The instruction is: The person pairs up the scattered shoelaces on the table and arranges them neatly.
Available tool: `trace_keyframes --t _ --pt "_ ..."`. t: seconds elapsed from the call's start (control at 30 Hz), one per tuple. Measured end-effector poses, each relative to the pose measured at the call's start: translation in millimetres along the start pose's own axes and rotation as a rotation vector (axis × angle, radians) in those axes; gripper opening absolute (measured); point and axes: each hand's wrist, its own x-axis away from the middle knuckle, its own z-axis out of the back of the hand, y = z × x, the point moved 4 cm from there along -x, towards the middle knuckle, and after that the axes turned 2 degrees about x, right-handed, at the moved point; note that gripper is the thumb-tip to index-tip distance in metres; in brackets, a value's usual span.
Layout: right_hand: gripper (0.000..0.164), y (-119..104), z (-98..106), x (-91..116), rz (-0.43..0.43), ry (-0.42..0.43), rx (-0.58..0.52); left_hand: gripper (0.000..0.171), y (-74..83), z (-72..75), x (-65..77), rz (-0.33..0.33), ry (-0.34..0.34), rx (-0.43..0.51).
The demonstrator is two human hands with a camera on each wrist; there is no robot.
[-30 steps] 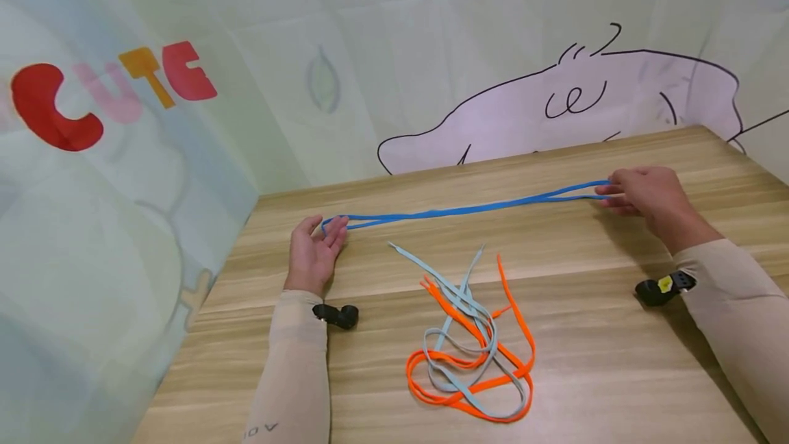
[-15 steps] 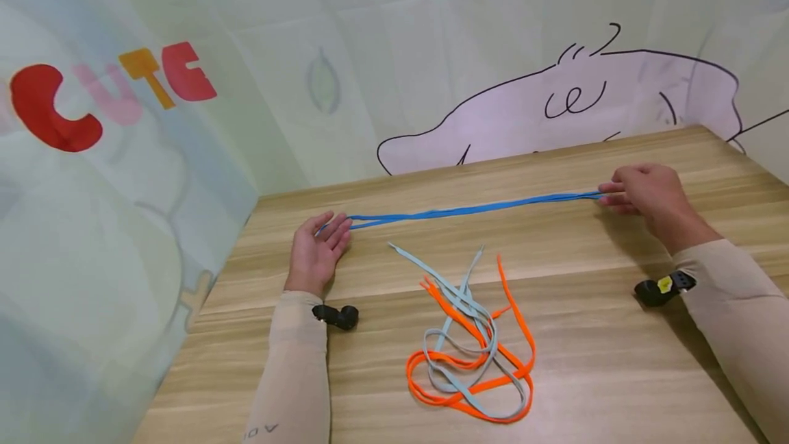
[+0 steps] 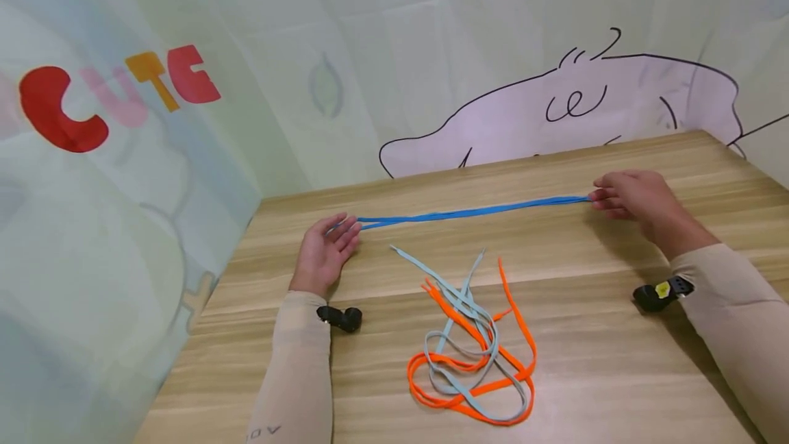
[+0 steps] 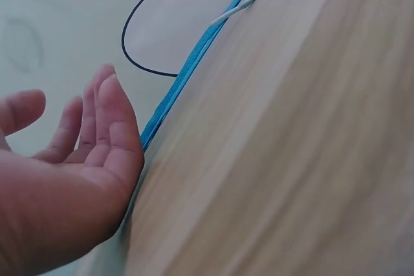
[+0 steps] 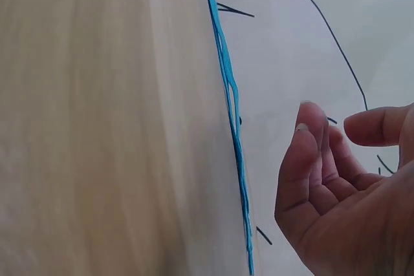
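Observation:
A blue shoelace [image 3: 474,212] lies doubled in a nearly straight line across the far part of the table. At its left end is my left hand [image 3: 325,251], palm turned up, with relaxed fingers overlapping the lace. My right hand [image 3: 637,203] is at the other end, fingertips right at the lace, fingers loosely bent. The right wrist view shows the thumb apart from the fingers and the blue lace [image 5: 234,108] running beside the hand, not between them. In the left wrist view, the lace [image 4: 187,72] passes behind the fingers, which hide its end.
Nearer the front, an orange shoelace [image 3: 524,324] and a pale grey-blue shoelace [image 3: 425,266] lie tangled on the wooden table [image 3: 592,368]. A printed curtain [image 3: 370,88] hangs behind and to the left of the table.
Both hands have shifted slightly inward. The loop at the right end, spread at the right fingers earlier, has come together, and the strands lie close along the table.

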Motion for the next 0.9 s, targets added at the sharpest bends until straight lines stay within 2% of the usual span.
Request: trace_keyframes --t 0.1,0.27,0.37,0.47,0.67,0.9 --pt "0.036 -2 -3 1 -0.003 -0.037 0.015 0.037 -2.7 -6.6 -0.7 0.000 -0.023 -0.046" --pt "0.039 -3 -10 3 0.016 -0.107 0.050 0.042 -7.7 -17.9 0.2 -0.024 -0.081 -0.194" --pt "0.043 -4 -17 4 0.042 -0.154 0.081 0.048 -9.4 -23.3 4.4 -0.043 -0.111 -0.271" --pt "0.047 -5 -27 5 0.068 -0.193 0.103 0.045 -9.6 -28.0 11.6 -0.066 -0.126 -0.344" --pt "0.043 -11 -43 7 0.106 -0.246 0.147 0.037 -13.5 -42.1 24.1 -0.120 -0.178 -0.575" --pt "0.039 -23 -51 16 0.161 -0.288 0.166 0.034 -22.0 -59.9 29.3 -0.194 -0.212 -0.790"
